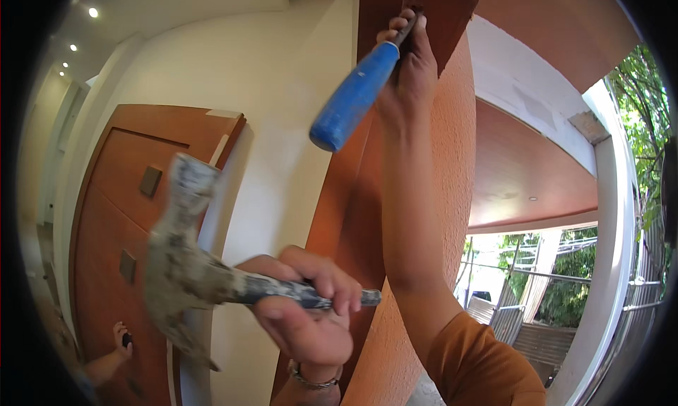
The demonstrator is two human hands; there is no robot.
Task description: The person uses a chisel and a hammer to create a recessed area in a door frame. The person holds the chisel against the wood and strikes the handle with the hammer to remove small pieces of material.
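Observation:
My left hand [311, 314], with a bracelet at the wrist, is closed around the dark, paint-worn handle of a claw hammer [187, 265]. The hammer's head is crusted with pale paint or cement, points left and looks a little blurred. My right hand [409, 70] is raised high, its fingers wrapped round the metal shaft of a blue-handled chisel [353, 98]. The chisel's tip meets a dark spot on the reddish-brown beam [441, 17] overhead. Its handle slants down to the left, above the hammer and apart from it.
A brown door panel [106, 229] stands at the left against a cream wall [282, 123]. Another person's hand [121, 339] with a small dark thing shows low left. A textured orange column [452, 166] rises behind my right arm. Scaffold poles [551, 275] and trees lie outside.

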